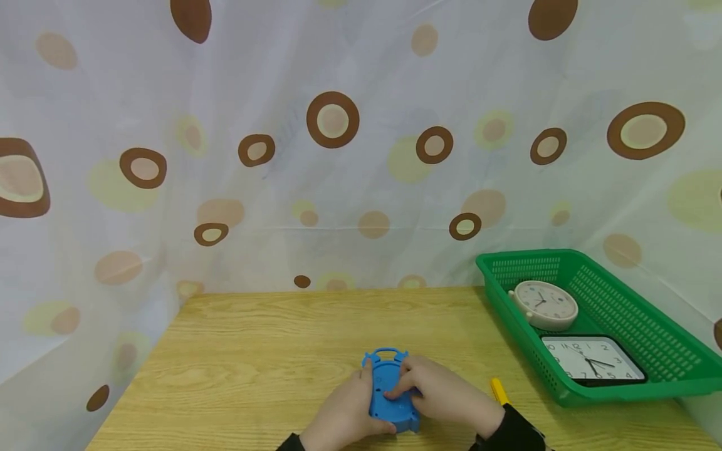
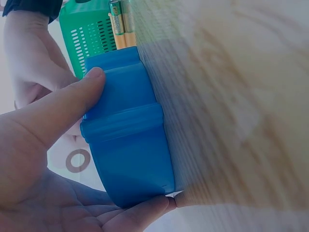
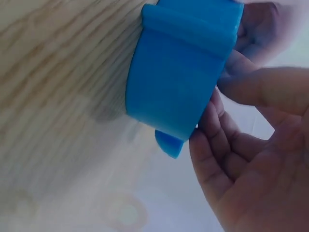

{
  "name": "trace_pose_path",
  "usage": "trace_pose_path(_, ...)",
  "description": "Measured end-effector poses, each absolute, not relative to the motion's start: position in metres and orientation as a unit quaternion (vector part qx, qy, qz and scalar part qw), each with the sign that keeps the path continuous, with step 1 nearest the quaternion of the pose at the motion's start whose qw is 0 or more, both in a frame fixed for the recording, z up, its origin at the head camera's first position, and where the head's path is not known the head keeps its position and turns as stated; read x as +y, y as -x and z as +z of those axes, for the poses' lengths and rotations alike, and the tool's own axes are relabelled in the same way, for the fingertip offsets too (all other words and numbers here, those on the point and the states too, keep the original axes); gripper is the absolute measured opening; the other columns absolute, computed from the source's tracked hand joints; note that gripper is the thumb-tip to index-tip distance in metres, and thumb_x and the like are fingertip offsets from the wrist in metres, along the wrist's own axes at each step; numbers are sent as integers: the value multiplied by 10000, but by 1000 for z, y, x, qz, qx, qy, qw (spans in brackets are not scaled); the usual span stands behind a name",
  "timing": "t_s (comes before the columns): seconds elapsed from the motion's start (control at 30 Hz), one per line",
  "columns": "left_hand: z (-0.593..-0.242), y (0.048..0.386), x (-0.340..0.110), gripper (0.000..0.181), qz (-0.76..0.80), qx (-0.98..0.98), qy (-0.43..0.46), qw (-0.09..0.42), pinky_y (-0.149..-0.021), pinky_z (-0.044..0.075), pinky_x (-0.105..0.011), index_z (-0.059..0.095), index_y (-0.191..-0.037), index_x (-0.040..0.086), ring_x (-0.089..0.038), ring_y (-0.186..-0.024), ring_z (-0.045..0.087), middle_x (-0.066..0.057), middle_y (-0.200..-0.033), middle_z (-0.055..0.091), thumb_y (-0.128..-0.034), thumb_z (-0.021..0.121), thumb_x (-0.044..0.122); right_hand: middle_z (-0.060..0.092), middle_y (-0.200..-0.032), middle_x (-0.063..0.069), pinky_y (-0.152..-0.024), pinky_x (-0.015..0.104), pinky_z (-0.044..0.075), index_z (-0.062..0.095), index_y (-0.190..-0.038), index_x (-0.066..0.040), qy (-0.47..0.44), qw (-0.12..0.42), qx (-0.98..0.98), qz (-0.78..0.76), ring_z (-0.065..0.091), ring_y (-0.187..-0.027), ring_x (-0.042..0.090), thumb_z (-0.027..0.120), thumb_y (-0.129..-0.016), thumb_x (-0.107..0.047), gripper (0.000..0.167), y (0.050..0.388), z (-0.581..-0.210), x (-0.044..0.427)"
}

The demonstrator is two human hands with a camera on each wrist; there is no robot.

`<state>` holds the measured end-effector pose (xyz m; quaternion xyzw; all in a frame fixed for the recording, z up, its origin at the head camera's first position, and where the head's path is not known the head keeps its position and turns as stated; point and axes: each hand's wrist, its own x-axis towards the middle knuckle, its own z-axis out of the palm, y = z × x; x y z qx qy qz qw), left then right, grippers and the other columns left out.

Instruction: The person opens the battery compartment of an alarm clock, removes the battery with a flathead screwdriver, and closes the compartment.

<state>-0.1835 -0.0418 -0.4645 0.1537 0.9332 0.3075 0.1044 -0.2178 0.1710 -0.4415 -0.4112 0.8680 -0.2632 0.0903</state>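
A blue alarm clock (image 1: 388,406) with a top handle and two bells lies on the wooden table, its back with small holes facing up. My left hand (image 1: 346,410) grips it from the left, the thumb on its lower side in the left wrist view. From the right, my right hand (image 1: 445,391) holds it, with one digit on the back panel and the other fingers bent near the edge. In the right wrist view, the clock's blue side (image 3: 176,72) shows beside those fingers. The clock's face is hidden against the table.
A green basket (image 1: 592,396) stands at the right, holding a round cream clock (image 1: 546,304) and a rectangular white clock (image 1: 595,358). A yellow object (image 1: 499,391) lies partly behind the right sleeve. Battery-like cylinders (image 2: 117,21) show near the basket. A patterned curtain (image 1: 361,188) hangs behind.
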Motion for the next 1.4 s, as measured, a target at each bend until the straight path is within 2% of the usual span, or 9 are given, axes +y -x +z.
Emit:
trace_pose_path(0.17, -466, 183, -40, 1201, 303, 934, -151, 109, -1060, 564, -530, 269, -1622, -114, -432, -1354, 612, -298, -1541, 532, -792, 951, 424, 660, -1108, -23, -777, 235, 491, 753, -1332, -146, 392, 120, 864, -293, 564, -933, 78, 686, -959, 31, 418, 217, -442, 184)
trace_pose_path(0.23, -466, 183, -40, 1210, 298, 937, -149, 107, -1062, 563, -536, 267, -1624, -110, -430, -1356, 611, -298, -1544, 529, -788, 953, 431, 658, -1182, 11, -856, 300, 559, 686, -1409, -105, 379, 107, 868, -302, 618, -1025, 145, 720, -983, -56, 431, 217, -441, 189)
trace_pose_path(0.3, -467, 183, -39, 1212, 292, 940, -146, 102, -1054, 566, -545, 272, -1624, -105, -432, -1347, 616, -297, -1541, 532, -781, 957, 433, 647, -1256, 58, -928, 383, 590, 619, -1466, -66, 355, 81, 879, -308, 646, -1128, 227, 758, -982, -147, 509, 215, -438, 192)
trace_pose_path(0.4, -467, 184, -38, 1221, 287, 943, -139, 98, -1053, 564, -562, 282, -1624, -97, -440, -1345, 614, -299, -1540, 531, -767, 966, 437, 629, -1333, 156, -951, 492, 599, 551, -1496, 18, 309, 48, 898, -310, 652, -1193, 351, 819, -943, -248, 670, 214, -438, 195)
trace_pose_path(0.57, -466, 184, -38, 1234, 293, 941, -135, 102, -1073, 552, -568, 284, -1624, -97, -444, -1365, 601, -303, -1555, 517, -752, 976, 435, 575, -1457, 334, -1010, 627, 557, 446, -1523, 142, 242, 120, 894, -357, 627, -1263, 496, 889, -878, -282, 890, 212, -446, 195)
trace_pose_path(0.67, -466, 183, -39, 1230, 290, 942, -140, 97, -1069, 556, -561, 285, -1620, -105, -442, -1366, 602, -306, -1554, 517, -753, 977, 428, 571, -1461, 365, -1025, 634, 547, 438, -1504, 185, 240, 158, 889, -356, 638, -1264, 491, 920, -841, -237, 922, 209, -451, 191)
trace_pose_path(0.83, -467, 182, -40, 1239, 287, 943, -148, 87, -1066, 561, -550, 284, -1618, -109, -433, -1371, 601, -307, -1562, 508, -752, 973, 448, 578, -1472, 351, -1053, 619, 536, 442, -1500, 191, 226, 170, 896, -341, 646, -1292, 457, 954, -790, -203, 959, 206, -455, 184)
trace_pose_path(1.1, -463, 182, -41, 1231, 288, 943, -146, 83, -1074, 554, -557, 284, -1611, -124, -445, -1373, 597, -324, -1559, 503, -755, 976, 426, 594, -1460, 347, -1095, 632, 504, 444, -1501, 188, 196, 124, 921, -313, 616, -1336, 477, 1005, -713, -241, 1058, 200, -456, 172)
trace_pose_path(1.4, -462, 181, -40, 1236, 288, 942, -144, 90, -1080, 550, -552, 278, -1618, -115, -440, -1375, 596, -316, -1561, 506, -754, 976, 428, 647, -1422, 298, -1098, 614, 515, 550, -1459, 130, 133, 108, 942, -288, 635, -1319, 448, 1029, -659, -211, 992, 198, -457, 163)
